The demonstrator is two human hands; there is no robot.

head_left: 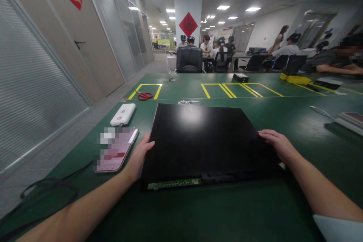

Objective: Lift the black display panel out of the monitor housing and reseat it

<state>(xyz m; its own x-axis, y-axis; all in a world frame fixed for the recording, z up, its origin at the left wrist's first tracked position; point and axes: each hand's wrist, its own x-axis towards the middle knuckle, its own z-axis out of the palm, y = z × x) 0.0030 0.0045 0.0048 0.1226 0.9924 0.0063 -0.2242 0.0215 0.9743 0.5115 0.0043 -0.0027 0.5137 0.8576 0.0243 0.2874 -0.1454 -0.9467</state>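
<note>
A flat black display panel (204, 140) is in front of me, its dark glossy face up and reflecting a ceiling light. Along its near edge shows a narrow green circuit board (173, 183). My left hand (141, 154) grips the panel's left edge, thumb on top and the other fingers hidden beneath. On the opposite side, my right hand (276, 144) is closed on the right edge with its fingertips at the rim. Whether the panel touches the table or is held just above it, I cannot tell.
Left of the panel lie a phone (117, 151) and a white power bank (123, 114), with a black cable (56, 178) at the table edge. Beyond are red scissors (145, 96), small white pieces (188, 102) and a black box (241, 78). People sit farther back.
</note>
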